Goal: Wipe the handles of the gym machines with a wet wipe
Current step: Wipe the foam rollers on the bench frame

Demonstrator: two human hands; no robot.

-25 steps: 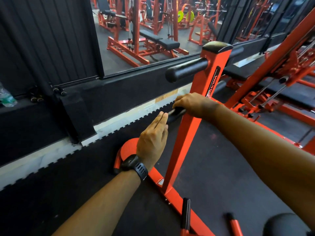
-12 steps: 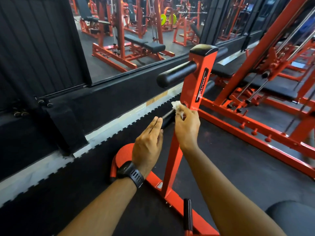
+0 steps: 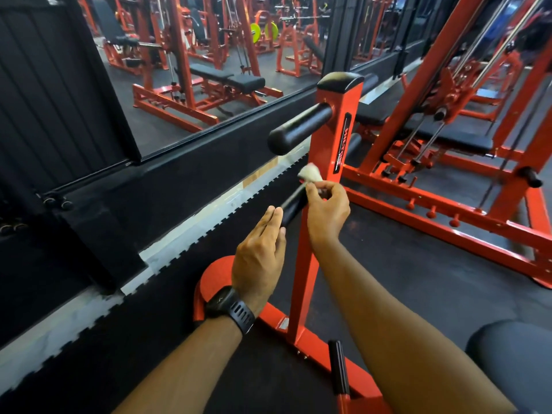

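Orange-painted steel forms the upright post (image 3: 324,174) of the machine at the centre of the head view, capped in black, with a lettered label running down its side. A thick black foam roller (image 3: 298,130) projects from the post towards the left, just under the cap. Lower down, a thinner black handle (image 3: 294,204) also projects to the left.

The right hand (image 3: 327,210) is closed around the inner end of this handle, beside the post, fingers curled. A white wet wipe (image 3: 310,174) is pinched in that hand; a crumpled tuft of it sticks out above the fingers, against the post.

The left hand (image 3: 260,258) is held flat with fingers straight and together, gripping nothing. Its fingertips (image 3: 276,216) touch the outer end of the handle. A black watch (image 3: 231,307) sits on the left wrist.

The post stands on an orange base frame (image 3: 301,339) on black rubber flooring (image 3: 403,279). A short black grip (image 3: 339,367) rises from the base near the bottom edge. A wall mirror (image 3: 209,70) at the rear reflects further orange machines and benches. A second orange machine (image 3: 448,144) stands to the right, well apart from the hands.
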